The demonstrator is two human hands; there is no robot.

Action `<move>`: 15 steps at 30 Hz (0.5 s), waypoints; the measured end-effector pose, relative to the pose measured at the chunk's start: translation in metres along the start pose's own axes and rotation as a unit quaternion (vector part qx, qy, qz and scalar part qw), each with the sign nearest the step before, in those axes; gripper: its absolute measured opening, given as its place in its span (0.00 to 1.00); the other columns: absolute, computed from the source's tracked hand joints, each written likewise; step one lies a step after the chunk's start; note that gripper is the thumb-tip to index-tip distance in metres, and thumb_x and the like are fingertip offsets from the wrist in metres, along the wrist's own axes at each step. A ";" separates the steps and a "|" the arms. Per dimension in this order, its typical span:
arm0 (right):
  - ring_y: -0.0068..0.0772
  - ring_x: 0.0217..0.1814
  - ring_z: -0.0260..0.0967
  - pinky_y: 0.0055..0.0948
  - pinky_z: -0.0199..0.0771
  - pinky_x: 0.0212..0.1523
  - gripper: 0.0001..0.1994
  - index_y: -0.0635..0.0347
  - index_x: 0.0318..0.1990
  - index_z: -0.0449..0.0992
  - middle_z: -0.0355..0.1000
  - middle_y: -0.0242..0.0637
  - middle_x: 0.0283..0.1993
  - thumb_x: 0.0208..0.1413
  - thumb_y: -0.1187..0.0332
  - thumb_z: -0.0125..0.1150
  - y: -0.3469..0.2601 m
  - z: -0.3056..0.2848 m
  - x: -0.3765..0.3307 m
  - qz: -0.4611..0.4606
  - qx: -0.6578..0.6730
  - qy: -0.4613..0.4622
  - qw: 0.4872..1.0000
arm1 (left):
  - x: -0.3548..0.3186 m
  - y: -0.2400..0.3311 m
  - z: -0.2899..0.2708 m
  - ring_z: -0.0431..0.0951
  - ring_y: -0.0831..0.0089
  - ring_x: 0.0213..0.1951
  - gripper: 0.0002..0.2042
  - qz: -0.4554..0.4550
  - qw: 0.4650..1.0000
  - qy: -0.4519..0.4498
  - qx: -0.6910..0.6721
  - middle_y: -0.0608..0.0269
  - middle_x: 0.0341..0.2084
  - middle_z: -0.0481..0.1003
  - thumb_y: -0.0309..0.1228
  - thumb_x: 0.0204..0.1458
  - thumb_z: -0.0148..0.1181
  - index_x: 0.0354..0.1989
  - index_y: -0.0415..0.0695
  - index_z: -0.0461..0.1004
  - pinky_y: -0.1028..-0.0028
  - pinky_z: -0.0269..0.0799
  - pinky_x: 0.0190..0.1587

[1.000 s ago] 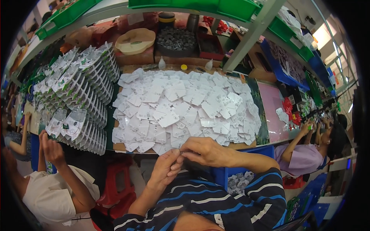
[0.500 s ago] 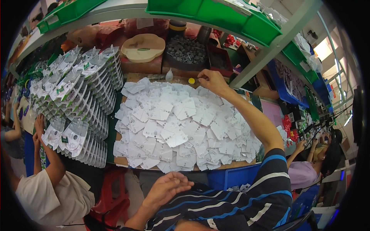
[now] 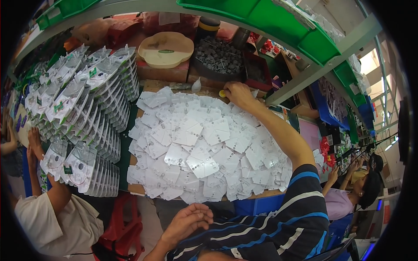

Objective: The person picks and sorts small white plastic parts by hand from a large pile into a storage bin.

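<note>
My right hand [image 3: 239, 94] reaches to the far edge of a broad heap of flat white plastic pieces [image 3: 200, 135]. Its fingers are curled in, with the tips right beside a small round yellow cap [image 3: 222, 93]. What those fingers hold, if anything, is hidden. Just off the near edge of the bench hovers my left hand [image 3: 191, 221], its fingers loosely bent and apart, with nothing visible in them. A small white dropper bottle [image 3: 196, 85] stands left of the cap.
Tall stacks of clear-and-white plastic housings [image 3: 93, 108] rise at the left, beside a co-worker's arm [image 3: 54, 187]. Behind the heap stand a cream basin [image 3: 165, 50] and a tub of grey parts [image 3: 219, 55]. A metal shelf post [image 3: 324, 61] slants at the right, below green trays [image 3: 261, 21].
My right hand has come down against the yellow cap, where it was a little apart before. My left hand has hardly moved. The whole view has shifted slightly.
</note>
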State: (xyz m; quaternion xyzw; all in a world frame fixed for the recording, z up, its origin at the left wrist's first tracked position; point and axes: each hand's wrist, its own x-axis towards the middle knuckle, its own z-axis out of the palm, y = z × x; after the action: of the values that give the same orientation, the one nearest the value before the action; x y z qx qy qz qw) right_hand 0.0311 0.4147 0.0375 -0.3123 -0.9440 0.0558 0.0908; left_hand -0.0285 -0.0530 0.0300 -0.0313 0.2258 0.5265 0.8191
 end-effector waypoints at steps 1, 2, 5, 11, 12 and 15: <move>0.50 0.39 0.75 0.43 0.74 0.43 0.09 0.63 0.36 0.79 0.76 0.48 0.36 0.51 0.68 0.58 0.000 0.000 0.000 -0.001 0.000 -0.001 1.000 | -0.001 -0.001 0.003 0.76 0.60 0.50 0.11 0.022 1.000 -0.005 -0.004 0.52 0.45 0.73 0.23 0.61 0.49 0.51 0.36 0.67 0.69 0.75 0.47; 0.50 0.39 0.75 0.43 0.74 0.43 0.09 0.63 0.36 0.79 0.76 0.49 0.36 0.51 0.67 0.58 -0.001 0.000 0.000 0.003 -0.001 -0.006 1.000 | -0.002 -0.002 0.005 0.74 0.59 0.52 0.11 0.044 0.999 -0.009 -0.009 0.52 0.45 0.72 0.22 0.61 0.49 0.51 0.35 0.66 0.67 0.74 0.51; 0.51 0.39 0.75 0.43 0.74 0.43 0.10 0.62 0.36 0.79 0.76 0.50 0.36 0.51 0.66 0.59 0.000 0.001 0.001 0.015 -0.008 -0.020 1.000 | -0.004 -0.001 0.009 0.73 0.55 0.54 0.10 0.042 0.998 -0.043 -0.035 0.50 0.46 0.72 0.20 0.61 0.48 0.50 0.33 0.66 0.63 0.71 0.57; 0.49 0.38 0.76 0.43 0.75 0.40 0.09 0.61 0.34 0.81 0.77 0.48 0.34 0.50 0.65 0.60 -0.010 -0.013 -0.002 0.050 0.014 0.016 0.999 | -0.009 -0.007 0.006 0.74 0.54 0.54 0.09 0.027 0.999 -0.038 -0.025 0.51 0.46 0.72 0.20 0.62 0.46 0.49 0.35 0.67 0.64 0.73 0.56; 0.50 0.38 0.76 0.43 0.75 0.40 0.09 0.60 0.34 0.81 0.78 0.48 0.35 0.49 0.66 0.60 -0.018 -0.025 -0.005 0.058 0.032 0.015 0.998 | -0.009 -0.007 0.005 0.75 0.55 0.53 0.09 0.016 0.998 -0.055 -0.030 0.51 0.45 0.72 0.21 0.62 0.47 0.49 0.36 0.68 0.64 0.74 0.54; 0.43 0.35 0.76 0.37 0.75 0.37 0.09 0.64 0.35 0.79 0.78 0.46 0.33 0.51 0.67 0.61 -0.071 -0.066 -0.017 0.007 0.167 -0.007 0.986 | -0.008 -0.013 -0.004 0.77 0.56 0.51 0.09 0.025 0.997 -0.068 -0.020 0.52 0.46 0.72 0.22 0.63 0.47 0.50 0.38 0.67 0.70 0.79 0.47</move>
State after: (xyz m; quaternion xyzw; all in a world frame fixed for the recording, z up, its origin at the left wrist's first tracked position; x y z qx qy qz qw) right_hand 0.0167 0.3507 0.1108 -0.2990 -0.9199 0.2149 0.1349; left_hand -0.0211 -0.0663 0.0274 -0.0061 0.1600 0.5517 0.8185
